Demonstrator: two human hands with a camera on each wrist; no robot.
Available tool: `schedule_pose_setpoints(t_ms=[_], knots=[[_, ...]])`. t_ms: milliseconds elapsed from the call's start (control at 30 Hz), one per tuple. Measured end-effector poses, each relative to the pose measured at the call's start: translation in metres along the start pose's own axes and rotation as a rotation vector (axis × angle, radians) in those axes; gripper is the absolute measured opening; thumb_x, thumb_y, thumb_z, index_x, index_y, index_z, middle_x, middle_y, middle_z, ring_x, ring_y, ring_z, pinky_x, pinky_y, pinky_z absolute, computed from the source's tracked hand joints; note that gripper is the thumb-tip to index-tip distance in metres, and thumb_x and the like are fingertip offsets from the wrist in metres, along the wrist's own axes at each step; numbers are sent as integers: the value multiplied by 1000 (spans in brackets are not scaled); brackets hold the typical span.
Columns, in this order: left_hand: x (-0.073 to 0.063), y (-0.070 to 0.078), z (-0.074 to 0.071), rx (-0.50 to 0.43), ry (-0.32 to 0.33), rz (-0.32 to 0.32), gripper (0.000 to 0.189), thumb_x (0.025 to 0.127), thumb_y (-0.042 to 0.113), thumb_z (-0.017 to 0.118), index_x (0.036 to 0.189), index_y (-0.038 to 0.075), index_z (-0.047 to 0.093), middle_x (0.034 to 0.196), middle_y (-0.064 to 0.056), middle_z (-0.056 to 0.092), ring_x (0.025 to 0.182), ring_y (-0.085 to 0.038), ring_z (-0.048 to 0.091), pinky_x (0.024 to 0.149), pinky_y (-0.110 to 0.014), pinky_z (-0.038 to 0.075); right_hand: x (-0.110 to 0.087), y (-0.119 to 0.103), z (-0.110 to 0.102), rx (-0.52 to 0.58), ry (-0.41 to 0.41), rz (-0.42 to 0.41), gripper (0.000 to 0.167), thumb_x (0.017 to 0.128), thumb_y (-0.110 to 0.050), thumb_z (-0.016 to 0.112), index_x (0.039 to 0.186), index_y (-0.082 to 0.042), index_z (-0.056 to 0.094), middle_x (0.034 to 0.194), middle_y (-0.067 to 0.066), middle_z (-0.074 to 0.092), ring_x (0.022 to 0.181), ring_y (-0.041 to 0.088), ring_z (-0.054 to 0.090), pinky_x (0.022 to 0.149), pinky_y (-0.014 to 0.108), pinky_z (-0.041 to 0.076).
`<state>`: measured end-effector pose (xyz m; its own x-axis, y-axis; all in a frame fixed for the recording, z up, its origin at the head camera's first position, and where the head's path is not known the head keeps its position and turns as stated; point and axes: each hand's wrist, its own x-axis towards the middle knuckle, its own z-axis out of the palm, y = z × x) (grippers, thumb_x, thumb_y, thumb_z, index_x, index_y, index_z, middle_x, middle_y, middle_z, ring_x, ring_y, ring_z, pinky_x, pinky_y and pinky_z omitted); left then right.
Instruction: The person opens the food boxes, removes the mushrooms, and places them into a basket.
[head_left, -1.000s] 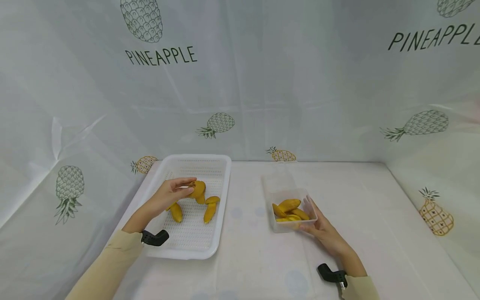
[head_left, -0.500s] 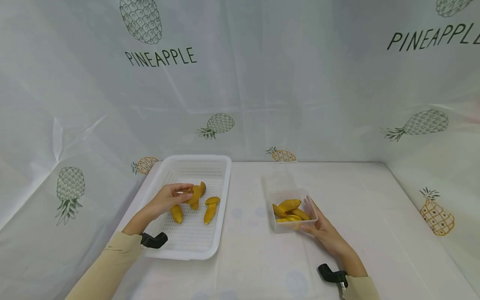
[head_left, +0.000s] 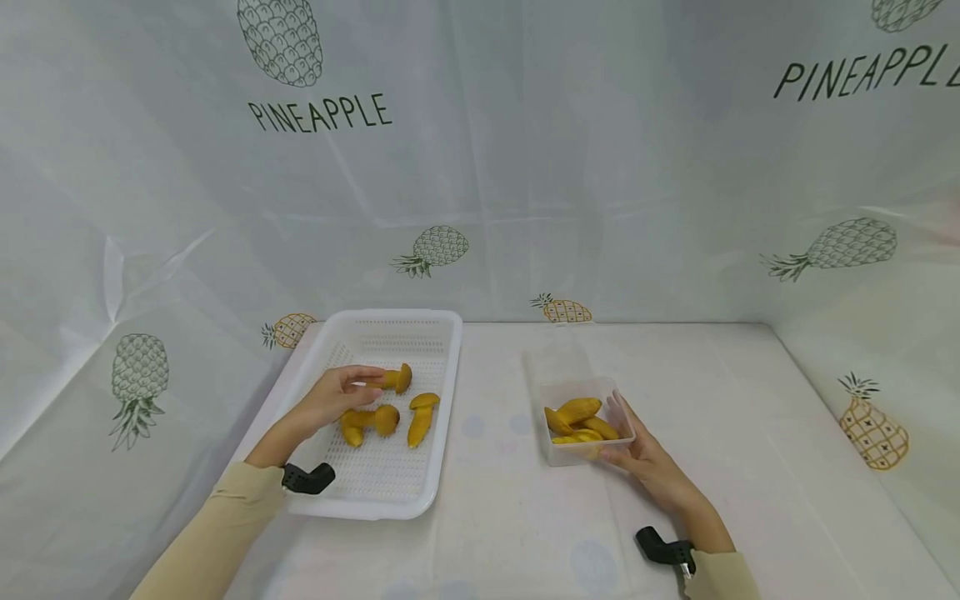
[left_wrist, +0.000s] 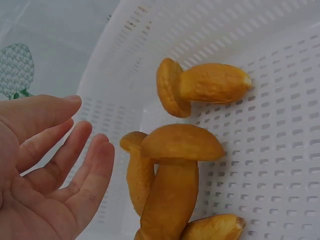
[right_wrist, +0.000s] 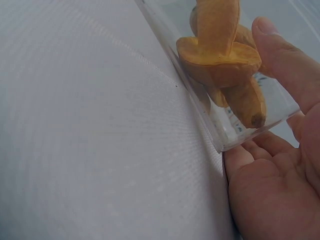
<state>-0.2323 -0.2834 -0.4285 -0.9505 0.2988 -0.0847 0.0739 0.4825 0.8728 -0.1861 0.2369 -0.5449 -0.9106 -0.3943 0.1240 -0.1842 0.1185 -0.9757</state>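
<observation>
My left hand (head_left: 333, 396) is over the white perforated basket (head_left: 450, 367), fingers loosely spread. In the left wrist view the same hand (left_wrist: 60, 165) holds nothing, with a gap between its fingertips and the nearest yellow-brown mushrooms. A large mushroom (left_wrist: 172, 190) lies against a smaller one (left_wrist: 137, 172), and another (left_wrist: 212, 84) lies apart. In the head view, one mushroom (head_left: 403, 379) is by the left fingertips. My right hand (head_left: 648, 467) grips the near right corner of a clear plastic box (head_left: 566, 456), thumb on one side and fingers beneath. Several mushrooms (right_wrist: 220, 65) are piled inside it.
The box's clear lid (head_left: 558, 358) is folded back behind it. A white cloth (head_left: 495, 500) covers the table, and pineapple-printed sheeting (head_left: 600, 167) stands along the back and sides. A black wrist device (head_left: 307, 478) is on the left wrist.
The left hand has lowered slightly and let go of mushrooms it held up; a mushroom now lies lower in the basket, its cap pointing right. The right hand and box have stayed still.
</observation>
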Motion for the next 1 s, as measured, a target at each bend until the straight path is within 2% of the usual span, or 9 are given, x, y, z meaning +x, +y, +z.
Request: schedule_pose_setpoints(t_ms=[167, 400, 500, 700, 1000], knots=[[3, 2, 1, 21, 5, 27, 47, 98, 17, 67, 135, -8, 54, 134, -24, 58, 109, -36, 64, 87, -23, 53, -1, -1, -1, 2, 4, 0, 95, 96, -4, 65, 162, -23, -2, 166, 16, -4, 146, 49, -1, 101, 5, 25], [9, 10, 5, 34, 0, 45, 45, 98, 18, 67, 135, -5, 56, 132, -24, 60, 110, -33, 63, 86, -18, 51, -2, -2, -2, -5, 12, 9, 96, 96, -5, 66, 162, -21, -2, 166, 16, -3, 147, 48, -1, 101, 4, 23], [14, 16, 8, 15, -18, 58, 47, 98, 19, 67, 135, -6, 55, 132, -26, 59, 112, -33, 63, 87, -20, 52, -2, -2, -3, 2, 12, 10, 95, 96, -6, 66, 162, -22, -2, 165, 16, -3, 147, 47, -1, 101, 4, 23], [31, 31, 22, -13, -37, 86, 45, 97, 17, 68, 134, -5, 57, 132, -24, 59, 113, -32, 63, 92, -38, 54, -2, -2, -4, 14, 9, 14, 95, 97, -6, 65, 162, -26, -1, 165, 17, -2, 147, 47, -2, 101, 4, 23], [53, 62, 52, -40, -95, 184, 44, 98, 17, 67, 137, -1, 56, 133, -20, 60, 119, -31, 59, 99, -40, 50, -2, -1, -2, 25, 4, 21, 94, 97, -7, 65, 162, -28, 0, 165, 18, -3, 148, 46, -2, 101, 4, 24]])
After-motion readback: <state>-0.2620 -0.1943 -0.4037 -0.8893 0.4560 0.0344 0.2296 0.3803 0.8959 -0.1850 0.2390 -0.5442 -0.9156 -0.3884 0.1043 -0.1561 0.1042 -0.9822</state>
